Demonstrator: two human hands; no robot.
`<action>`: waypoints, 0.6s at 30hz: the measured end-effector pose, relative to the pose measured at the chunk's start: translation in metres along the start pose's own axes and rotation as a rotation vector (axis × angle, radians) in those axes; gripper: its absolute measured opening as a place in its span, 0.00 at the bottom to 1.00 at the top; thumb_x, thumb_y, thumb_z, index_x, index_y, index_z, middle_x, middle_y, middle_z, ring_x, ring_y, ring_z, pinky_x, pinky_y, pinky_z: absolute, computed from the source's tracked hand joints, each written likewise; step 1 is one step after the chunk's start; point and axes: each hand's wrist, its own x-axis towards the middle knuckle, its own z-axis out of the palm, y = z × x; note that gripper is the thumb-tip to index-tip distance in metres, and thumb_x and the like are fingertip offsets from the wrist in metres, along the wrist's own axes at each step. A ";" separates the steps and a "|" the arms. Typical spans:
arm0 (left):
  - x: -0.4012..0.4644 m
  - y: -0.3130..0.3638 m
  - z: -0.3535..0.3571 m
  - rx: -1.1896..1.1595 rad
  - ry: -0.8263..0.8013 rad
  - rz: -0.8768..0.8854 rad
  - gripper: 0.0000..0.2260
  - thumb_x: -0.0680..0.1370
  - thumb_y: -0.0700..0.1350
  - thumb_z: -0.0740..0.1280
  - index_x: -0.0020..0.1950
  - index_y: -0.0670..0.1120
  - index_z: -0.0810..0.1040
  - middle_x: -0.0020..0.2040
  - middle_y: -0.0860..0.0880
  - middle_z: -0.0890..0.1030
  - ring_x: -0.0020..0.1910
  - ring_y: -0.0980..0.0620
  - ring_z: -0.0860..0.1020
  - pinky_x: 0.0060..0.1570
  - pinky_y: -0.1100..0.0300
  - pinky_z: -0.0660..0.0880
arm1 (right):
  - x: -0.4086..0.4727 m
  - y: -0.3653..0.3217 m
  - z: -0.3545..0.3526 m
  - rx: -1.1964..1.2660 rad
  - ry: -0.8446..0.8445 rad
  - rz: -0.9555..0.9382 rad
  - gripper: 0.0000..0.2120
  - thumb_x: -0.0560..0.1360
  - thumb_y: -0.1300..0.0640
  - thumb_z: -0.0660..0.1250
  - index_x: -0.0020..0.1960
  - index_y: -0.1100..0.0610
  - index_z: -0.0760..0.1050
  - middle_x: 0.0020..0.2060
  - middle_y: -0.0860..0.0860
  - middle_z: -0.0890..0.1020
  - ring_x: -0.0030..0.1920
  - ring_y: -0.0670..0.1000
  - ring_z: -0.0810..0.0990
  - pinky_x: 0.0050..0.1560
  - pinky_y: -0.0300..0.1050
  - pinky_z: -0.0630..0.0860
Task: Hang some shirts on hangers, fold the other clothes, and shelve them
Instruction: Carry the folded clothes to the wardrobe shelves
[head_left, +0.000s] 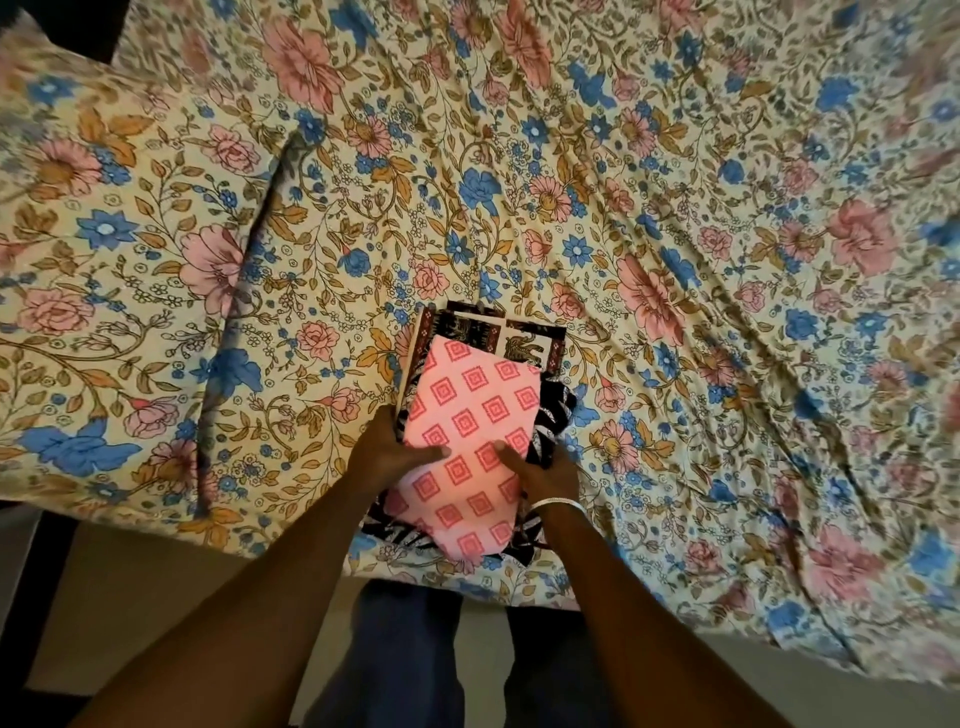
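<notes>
A stack of folded clothes sits near the front edge of the bed. On top lies a pink cloth with red square patterns (467, 410). Beneath it are a black cloth with white leaf print (550, 415) and a dark patterned cloth with cream panels (514, 338). My left hand (387, 449) grips the stack's left side, thumb lying across the pink cloth. My right hand (540, 470) grips the right side, thumb on the pink cloth and fingers hidden under the stack. A silver bangle (558, 503) circles the right wrist.
The bed carries a wrinkled floral sheet (675, 208) in cream, pink and blue. A pillow in the same print (119, 270) lies at the left. The bed's front edge runs just below the stack, with my legs in dark trousers (410, 654) and pale floor beneath.
</notes>
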 end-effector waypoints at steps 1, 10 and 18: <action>0.005 -0.003 0.001 -0.050 -0.028 -0.019 0.47 0.55 0.59 0.85 0.67 0.48 0.69 0.59 0.50 0.82 0.54 0.46 0.82 0.51 0.47 0.81 | 0.003 0.000 -0.002 0.026 -0.016 0.021 0.29 0.64 0.53 0.83 0.61 0.60 0.76 0.56 0.53 0.85 0.52 0.57 0.85 0.46 0.50 0.82; -0.050 0.003 0.010 -0.140 -0.002 0.044 0.28 0.69 0.54 0.80 0.65 0.55 0.73 0.49 0.52 0.87 0.43 0.54 0.86 0.47 0.52 0.82 | -0.014 -0.022 -0.008 0.098 -0.251 -0.003 0.44 0.61 0.59 0.85 0.71 0.54 0.67 0.58 0.58 0.84 0.47 0.56 0.87 0.46 0.55 0.84; -0.162 0.015 -0.021 -0.311 0.283 0.112 0.21 0.70 0.50 0.79 0.59 0.53 0.78 0.48 0.51 0.86 0.45 0.53 0.85 0.49 0.44 0.83 | -0.096 -0.069 -0.002 -0.090 -0.401 -0.338 0.34 0.63 0.54 0.84 0.66 0.53 0.74 0.52 0.50 0.87 0.50 0.53 0.87 0.50 0.58 0.83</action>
